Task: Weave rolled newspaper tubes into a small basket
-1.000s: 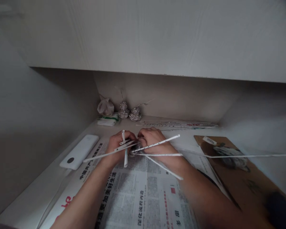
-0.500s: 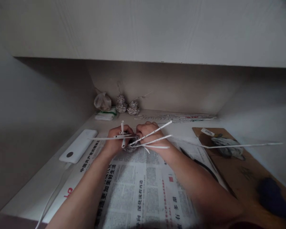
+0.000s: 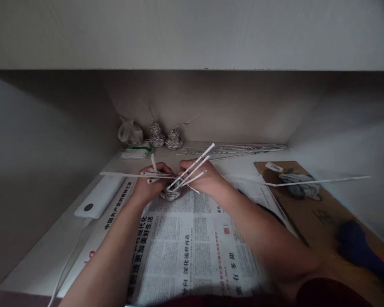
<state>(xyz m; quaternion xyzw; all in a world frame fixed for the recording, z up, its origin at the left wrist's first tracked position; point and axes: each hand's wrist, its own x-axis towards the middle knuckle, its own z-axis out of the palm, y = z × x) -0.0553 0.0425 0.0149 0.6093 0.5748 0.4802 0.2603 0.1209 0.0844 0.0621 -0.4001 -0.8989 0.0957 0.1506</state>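
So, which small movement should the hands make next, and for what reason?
Perhaps the right hand should bend the long strip around one tube, with the left hand steadying the woven piece: several tubes stick out from the piece, and the strip's far end reaches out over the board, unwoven.

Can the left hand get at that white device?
Probably yes: the white device lies nearby, only a paper strip crossing its far end in view, though the left hand is occupied with the woven piece.
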